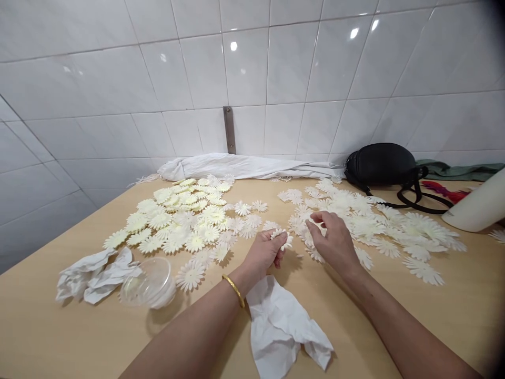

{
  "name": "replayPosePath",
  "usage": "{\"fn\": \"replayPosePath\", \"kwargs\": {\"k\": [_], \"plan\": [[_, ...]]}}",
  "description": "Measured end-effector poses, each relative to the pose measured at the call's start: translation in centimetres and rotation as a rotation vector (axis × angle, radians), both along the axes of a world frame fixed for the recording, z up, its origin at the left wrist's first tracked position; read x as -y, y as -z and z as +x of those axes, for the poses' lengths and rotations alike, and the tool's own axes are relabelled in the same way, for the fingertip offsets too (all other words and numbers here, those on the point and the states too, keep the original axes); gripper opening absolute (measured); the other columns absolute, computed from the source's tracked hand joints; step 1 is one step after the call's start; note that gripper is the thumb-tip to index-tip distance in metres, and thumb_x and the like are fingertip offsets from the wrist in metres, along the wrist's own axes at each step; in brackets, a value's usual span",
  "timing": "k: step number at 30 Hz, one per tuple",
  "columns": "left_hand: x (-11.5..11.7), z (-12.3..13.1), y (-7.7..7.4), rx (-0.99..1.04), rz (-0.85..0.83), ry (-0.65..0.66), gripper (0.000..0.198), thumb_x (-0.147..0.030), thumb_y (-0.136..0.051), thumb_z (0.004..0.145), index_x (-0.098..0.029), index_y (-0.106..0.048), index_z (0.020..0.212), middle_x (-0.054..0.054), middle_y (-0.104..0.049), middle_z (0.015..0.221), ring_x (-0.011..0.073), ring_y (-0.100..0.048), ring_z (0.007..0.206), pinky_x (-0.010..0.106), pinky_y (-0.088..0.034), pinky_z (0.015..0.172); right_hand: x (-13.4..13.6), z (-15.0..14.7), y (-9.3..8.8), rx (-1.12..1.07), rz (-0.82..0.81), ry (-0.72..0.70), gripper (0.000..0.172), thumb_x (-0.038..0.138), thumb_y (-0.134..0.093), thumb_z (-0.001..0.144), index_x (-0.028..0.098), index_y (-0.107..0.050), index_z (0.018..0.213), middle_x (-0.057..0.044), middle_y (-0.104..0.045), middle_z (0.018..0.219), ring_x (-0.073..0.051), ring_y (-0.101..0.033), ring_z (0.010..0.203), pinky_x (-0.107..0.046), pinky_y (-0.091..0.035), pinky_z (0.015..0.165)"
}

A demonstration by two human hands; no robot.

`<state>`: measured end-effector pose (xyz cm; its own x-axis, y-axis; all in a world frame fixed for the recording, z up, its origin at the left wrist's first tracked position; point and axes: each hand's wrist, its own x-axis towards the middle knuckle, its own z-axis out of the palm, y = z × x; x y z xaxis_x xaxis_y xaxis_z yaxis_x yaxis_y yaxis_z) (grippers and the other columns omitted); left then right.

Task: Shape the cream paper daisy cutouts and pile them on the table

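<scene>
A wood-toned table [35, 331] carries flower cut-outs [371, 216], crumpled white sheets [284, 326], a clear tub [147, 281] and a black bag [381, 163].

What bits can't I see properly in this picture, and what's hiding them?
All in the head view:
Pale daisy-shaped cutout: partly covered by the left hand holding it.
Right hand: its own back hides some fingers, so I can't tell whether it grips anything.
Smooth off-white cylinder: cut off by the right edge.
Black rounded bag: its outside hides anything inside.
</scene>
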<state>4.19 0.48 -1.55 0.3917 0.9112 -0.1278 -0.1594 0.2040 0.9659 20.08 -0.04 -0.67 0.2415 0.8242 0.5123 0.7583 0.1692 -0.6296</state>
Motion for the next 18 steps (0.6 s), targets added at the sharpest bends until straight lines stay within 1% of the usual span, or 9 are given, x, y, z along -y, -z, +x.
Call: {"fn": "replayPosePath", "kwargs": {"k": [2, 4, 5, 7, 10, 12, 14, 16, 18], "plan": [[0.0, 0.1, 0.1, -0.029, 0.009, -0.021, 0.041, -0.050, -0.061, 0.065, -0.018, -0.038, 0.054, -0.007, -0.037, 0.038, 0.0037, -0.029, 0.031, 0.019, -0.022, 0.035, 0.4, -0.8, -0.3, -0.229, -0.087, -0.234, 0.025, 0.042, -0.046, 0.079, 0.019, -0.056, 0.076, -0.004, -0.056, 0.074, -0.017, -0.048, 0.068, -0.029, -0.036, 0.060], [0.0, 0.1, 0.2, -0.059, 0.026, -0.040, 0.043, -0.053, -0.060, 0.064, -0.018, -0.037, 0.054, -0.008, -0.031, 0.035, 0.0034, -0.025, 0.030, 0.019, -0.017, 0.033, 0.8, -1.7, -0.3, -0.446, -0.204, -0.446, 0.030, 0.047, -0.049, 0.077, 0.019, -0.057, 0.077, -0.002, -0.056, 0.072, -0.014, -0.048, 0.065, -0.026, -0.036, 0.056], [0.1, 0.2, 0.1, -0.080, 0.031, -0.052, 0.044, -0.054, -0.060, 0.064, -0.019, -0.036, 0.053, -0.008, -0.028, 0.034, 0.0032, -0.023, 0.029, 0.019, -0.014, 0.033, 0.9, -2.0, -0.2, -0.525, -0.251, -0.523, 0.030, 0.048, -0.053, 0.075, 0.018, -0.058, 0.078, -0.001, -0.055, 0.071, -0.013, -0.047, 0.063, -0.025, -0.036, 0.056], [0.3, 0.2, 0.0, -0.118, 0.029, -0.062, 0.047, -0.055, -0.060, 0.063, -0.019, -0.033, 0.052, -0.009, -0.023, 0.033, 0.0029, -0.018, 0.030, 0.020, -0.011, 0.033, 1.1, -2.6, 0.1, -0.640, -0.314, -0.616, 0.029, 0.045, -0.061, 0.070, 0.018, -0.057, 0.079, 0.002, -0.052, 0.068, -0.010, -0.044, 0.059, -0.023, -0.034, 0.053], [0.4, 0.2, -0.2, -0.129, -0.019, -0.061, 0.050, -0.062, -0.056, 0.062, -0.020, -0.031, 0.052, -0.009, -0.023, 0.034, 0.0034, -0.019, 0.030, 0.020, -0.012, 0.033, 1.1, -2.8, 0.7, -0.770, -0.353, -0.646, 0.028, 0.041, -0.067, 0.065, 0.019, -0.054, 0.076, 0.005, -0.048, 0.061, -0.007, -0.039, 0.052, -0.021, -0.030, 0.048], [0.3, 0.2, -0.3, -0.109, -0.084, -0.046, 0.052, -0.069, -0.049, 0.062, -0.019, -0.035, 0.054, -0.007, -0.030, 0.035, 0.0048, -0.026, 0.030, 0.020, -0.017, 0.034, 1.0, -2.6, 0.9, -0.839, -0.378, -0.646, 0.028, 0.040, -0.069, 0.063, 0.019, -0.052, 0.072, 0.006, -0.048, 0.059, -0.007, -0.040, 0.050, -0.021, -0.030, 0.047], [0.1, 0.2, -0.3, -0.067, -0.143, -0.016, 0.054, -0.072, -0.043, 0.063, -0.018, -0.040, 0.057, -0.004, -0.040, 0.040, 0.0067, -0.034, 0.032, 0.020, -0.024, 0.035, 0.7, -2.4, 1.1, -0.886, -0.380, -0.621, 0.030, 0.040, -0.070, 0.062, 0.020, -0.049, 0.068, 0.006, -0.048, 0.056, -0.008, -0.042, 0.049, -0.022, -0.031, 0.047], [-0.2, 0.1, -0.3, 0.007, -0.149, 0.008, 0.053, -0.070, -0.042, 0.066, -0.018, -0.045, 0.062, -0.002, -0.045, 0.044, 0.0079, -0.039, 0.034, 0.021, -0.030, 0.038, 0.4, -2.1, 1.1, -0.917, -0.337, -0.563, 0.030, 0.040, -0.069, 0.063, 0.020, -0.047, 0.066, 0.006, -0.048, 0.054, -0.009, -0.043, 0.049, -0.023, -0.033, 0.048], [-0.4, 0.0, -0.3, 0.101, -0.135, 0.000, 0.044, -0.061, -0.047, 0.070, -0.017, -0.047, 0.067, -0.002, -0.047, 0.048, 0.0085, -0.042, 0.037, 0.021, -0.035, 0.041, 0.0, -1.8, 1.1, -0.967, -0.258, -0.474, 0.030, 0.039, -0.070, 0.062, 0.020, -0.047, 0.064, 0.007, -0.046, 0.053, -0.009, -0.042, 0.048, -0.023, -0.033, 0.048]]}}
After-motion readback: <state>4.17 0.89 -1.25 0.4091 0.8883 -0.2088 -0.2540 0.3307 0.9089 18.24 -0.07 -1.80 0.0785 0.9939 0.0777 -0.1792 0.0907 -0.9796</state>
